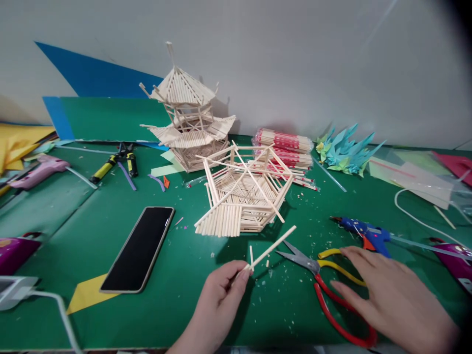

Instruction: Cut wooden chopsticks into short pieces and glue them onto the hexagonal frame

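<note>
Pinched between the thumb and forefinger of my left hand [224, 295] is a thin wooden stick [276, 245], pointing up and to the right. A short stick piece [251, 254] stands at my fingertips; whether I hold it too is unclear. My right hand [391, 290] is open, fingers apart, at the handles of the scissors [317, 266]. These lie with blades spread and have one yellow and one red handle. I cannot tell whether my fingers touch them. Beyond my left hand sits a six-sided wooden stick frame [254, 196], with a row of short sticks along its front left side.
A stick pagoda [188, 118] stands behind, beside packs of sticks [283, 142]. A blue glue gun [365, 233] lies right, a pink glue gun [42, 172] left. A phone [140, 248], wire cutters [114, 164] and folded blue paper [346, 150] are also on the green table [177, 314].
</note>
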Motion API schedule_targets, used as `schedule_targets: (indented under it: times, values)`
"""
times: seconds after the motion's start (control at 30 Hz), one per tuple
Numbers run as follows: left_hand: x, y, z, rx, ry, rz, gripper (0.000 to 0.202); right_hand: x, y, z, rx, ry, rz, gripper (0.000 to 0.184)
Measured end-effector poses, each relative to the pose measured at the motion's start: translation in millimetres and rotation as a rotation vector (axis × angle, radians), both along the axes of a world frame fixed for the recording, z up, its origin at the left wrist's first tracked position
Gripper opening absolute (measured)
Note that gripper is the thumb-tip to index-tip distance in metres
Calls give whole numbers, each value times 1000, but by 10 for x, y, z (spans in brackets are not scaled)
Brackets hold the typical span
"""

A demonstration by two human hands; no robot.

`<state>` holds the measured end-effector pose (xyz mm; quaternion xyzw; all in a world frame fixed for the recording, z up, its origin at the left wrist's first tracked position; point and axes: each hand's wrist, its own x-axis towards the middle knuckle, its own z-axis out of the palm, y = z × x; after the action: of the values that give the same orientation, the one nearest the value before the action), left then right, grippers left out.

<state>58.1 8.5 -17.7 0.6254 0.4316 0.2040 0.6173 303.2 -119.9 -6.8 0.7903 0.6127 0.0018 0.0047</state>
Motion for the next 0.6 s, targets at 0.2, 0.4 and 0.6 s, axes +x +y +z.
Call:
schedule_targets:
  times: [0.2,0.4,0.6]
  values:
    - [58,-110,24,106,42,-252,25,-672,413,317,273,163,461,25]
    - [-73,-157,68,253,94,-464,30,-885,478,55,128,158,675,13]
    - [-164,-348,-393,177,-41,-613,46,-918,289,-16,28,375,892,60]
